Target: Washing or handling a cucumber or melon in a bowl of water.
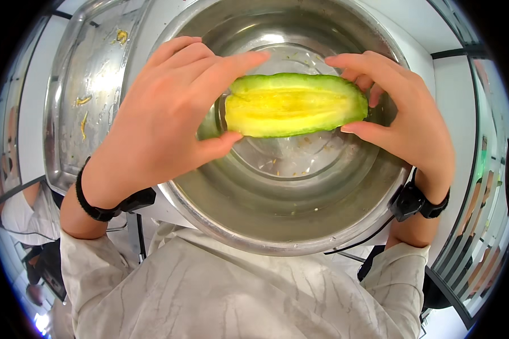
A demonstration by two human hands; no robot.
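Observation:
Between my two hands is a halved, hollowed green gourd or cucumber-like vegetable (297,106), its pale yellow cut side facing up. My left hand (169,106) grips its left end, thumb at the lower edge and fingers at the upper edge. At its rounded right end, my right hand (398,97) has the thumb on the lower edge and fingers behind the tip. Below the vegetable is a large round stainless steel basin (258,245) holding clear water, with small seeds (278,173) and bits at its bottom. Black bands circle both wrists.
Left of the basin lies a wet rectangular metal tray (68,123) with yellowish scraps (83,101). A black cable (364,241) runs under the basin's lower right rim. A white panel (454,114) with dark framing stands at the right. Part of another person (32,212) shows at far left.

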